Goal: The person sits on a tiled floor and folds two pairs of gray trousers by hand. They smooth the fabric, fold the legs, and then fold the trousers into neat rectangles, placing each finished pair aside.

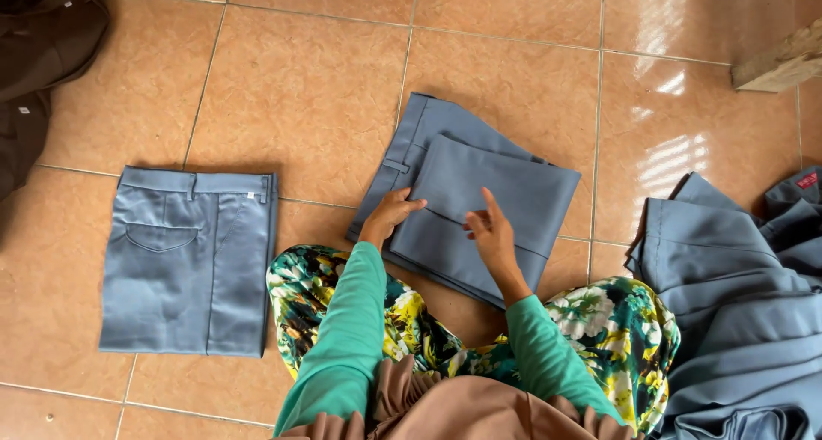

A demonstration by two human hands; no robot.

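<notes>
Folded grey trousers (479, 196) on floor (300, 89), long axis 11-to-5 o'clock, waistband at 11. Left hand (392, 212) flat on them, grip open; right hand (491, 231) w/ fingers loose above, holding nothing.

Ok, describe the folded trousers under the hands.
The trousers are grey-blue, of smooth woven-looking cloth, folded into a flat packet lying askew on the tiled floor. A waistband with a belt loop shows at the upper left edge, and a fold line crosses the top layer. The left hand rests on its left edge; the right hand touches the middle, fingers spread.
</notes>
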